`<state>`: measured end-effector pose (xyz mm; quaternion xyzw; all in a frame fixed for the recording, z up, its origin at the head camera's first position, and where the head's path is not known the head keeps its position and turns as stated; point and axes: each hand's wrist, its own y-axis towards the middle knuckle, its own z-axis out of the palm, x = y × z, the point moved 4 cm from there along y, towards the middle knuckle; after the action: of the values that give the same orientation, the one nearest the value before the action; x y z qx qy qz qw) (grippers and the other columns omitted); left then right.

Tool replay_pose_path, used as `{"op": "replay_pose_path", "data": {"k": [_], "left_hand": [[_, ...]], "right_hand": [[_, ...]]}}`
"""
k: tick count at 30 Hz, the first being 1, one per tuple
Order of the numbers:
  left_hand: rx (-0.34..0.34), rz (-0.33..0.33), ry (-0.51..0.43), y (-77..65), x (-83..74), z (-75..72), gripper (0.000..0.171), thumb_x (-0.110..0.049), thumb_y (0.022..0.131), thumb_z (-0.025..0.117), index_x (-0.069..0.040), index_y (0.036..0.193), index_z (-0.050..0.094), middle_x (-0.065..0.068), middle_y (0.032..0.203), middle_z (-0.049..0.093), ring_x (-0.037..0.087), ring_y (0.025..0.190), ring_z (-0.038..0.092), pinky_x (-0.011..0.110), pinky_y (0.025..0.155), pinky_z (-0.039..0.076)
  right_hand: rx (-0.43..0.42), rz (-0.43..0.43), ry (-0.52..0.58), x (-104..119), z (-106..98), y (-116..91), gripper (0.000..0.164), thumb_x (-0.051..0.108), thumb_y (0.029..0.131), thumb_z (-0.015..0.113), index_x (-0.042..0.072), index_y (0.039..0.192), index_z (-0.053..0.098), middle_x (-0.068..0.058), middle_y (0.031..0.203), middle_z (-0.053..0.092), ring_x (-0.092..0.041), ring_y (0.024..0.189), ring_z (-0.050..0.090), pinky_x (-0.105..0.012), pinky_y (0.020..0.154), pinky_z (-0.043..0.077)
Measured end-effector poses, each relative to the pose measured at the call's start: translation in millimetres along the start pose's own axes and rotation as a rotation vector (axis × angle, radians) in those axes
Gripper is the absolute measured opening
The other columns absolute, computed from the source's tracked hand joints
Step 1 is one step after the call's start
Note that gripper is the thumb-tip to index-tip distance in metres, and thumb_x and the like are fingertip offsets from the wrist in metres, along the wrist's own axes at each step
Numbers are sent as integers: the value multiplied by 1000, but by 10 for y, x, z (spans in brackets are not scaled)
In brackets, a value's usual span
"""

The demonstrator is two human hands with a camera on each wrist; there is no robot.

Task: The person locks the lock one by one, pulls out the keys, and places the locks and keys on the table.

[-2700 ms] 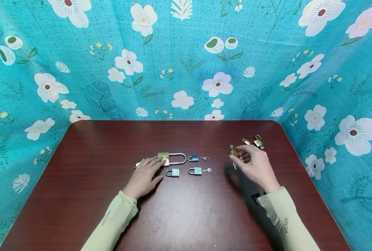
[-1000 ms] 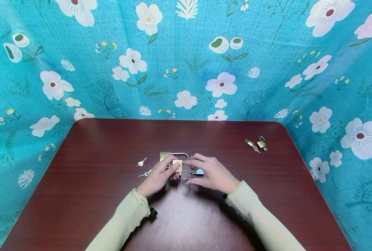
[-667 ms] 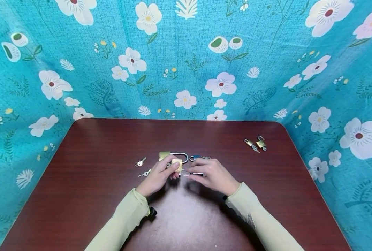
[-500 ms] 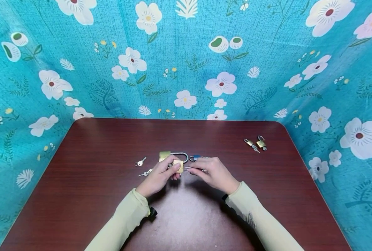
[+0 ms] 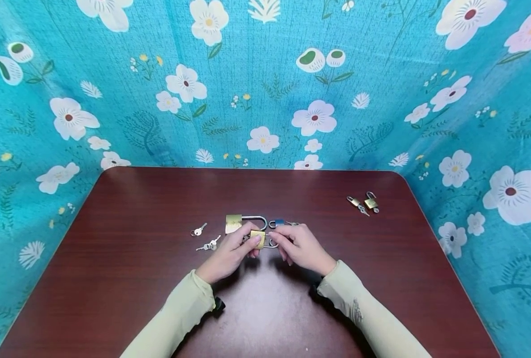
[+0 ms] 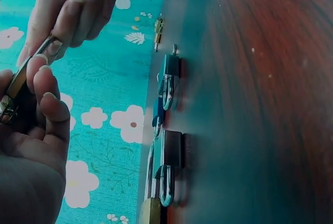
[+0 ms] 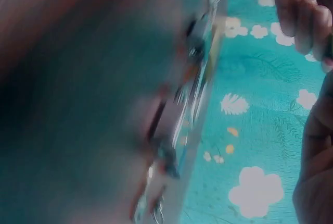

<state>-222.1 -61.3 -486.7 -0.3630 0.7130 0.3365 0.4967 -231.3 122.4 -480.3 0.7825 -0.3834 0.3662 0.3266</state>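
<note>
In the head view, my left hand (image 5: 231,253) pinches the body of a small brass padlock (image 5: 258,239) between thumb and fingers, above the table's middle. Its silver shackle points right, and my right hand (image 5: 303,248) pinches it with thumb and forefinger. Seen from the left wrist, the brass padlock (image 6: 18,82) is edge-on, between the left hand (image 6: 31,177) and the right hand (image 6: 73,15). The right wrist view is blurred and barely shows the padlock. Directly behind the hands lies a large brass padlock (image 5: 234,223) with a long shackle.
Beyond my right fingers lies a blue padlock (image 5: 277,223). Two silver padlocks (image 6: 169,148) stand out in the left wrist view. Loose keys (image 5: 210,244) lie left of the hands. Small brass padlocks (image 5: 371,203) with keys sit at the back right of the brown table (image 5: 135,209).
My right hand has brought the brass padlock from the right side to the middle. My left hand has left the large padlock and grips the small one's body. The right fingers have closed on its shackle.
</note>
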Motion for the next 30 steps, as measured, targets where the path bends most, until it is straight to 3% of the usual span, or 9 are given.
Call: {"op": "replay_pose_path", "data": {"k": [7,16,20,25,30], "left_hand": [[3,39,45,27,17,32,12,-19,109,54,-9,108,61,4,78,64,12,73,60,25,71,53],[1,60,-11,47,29,71,11,-13,109,53,-5,109,59,7,78,64,11,73,60,25,71,53],[-5,53,9,38,26,21,11,-16,109,54,-6,111,59,7,80,65,16,74,62,29,73,56],[-22,-4,34,17,38,-2,13,-24,109,54,-12,115,54,13,80,65,24,73,62,30,70,54],[10,-12,-6,27,66,77,18,-26,112,48,-10,121,48,16,85,65,36,77,62,36,70,54]], "right_hand": [[-22,-63,49,66,25,46,36,-2,102,60,8,67,55,-2,45,51,0,37,46,-20,39,41],[-61,-128,26,38,10,87,32,8,103,63,11,72,63,6,50,51,0,44,47,-19,43,40],[-39,-51,13,51,16,113,32,16,105,63,7,74,64,3,53,57,-5,42,52,-25,43,48],[28,102,92,26,44,114,18,21,107,60,8,97,69,-11,65,67,-17,48,62,-38,45,56],[102,131,183,16,76,99,16,18,106,60,7,113,70,-17,78,73,-20,54,68,-46,53,60]]}}
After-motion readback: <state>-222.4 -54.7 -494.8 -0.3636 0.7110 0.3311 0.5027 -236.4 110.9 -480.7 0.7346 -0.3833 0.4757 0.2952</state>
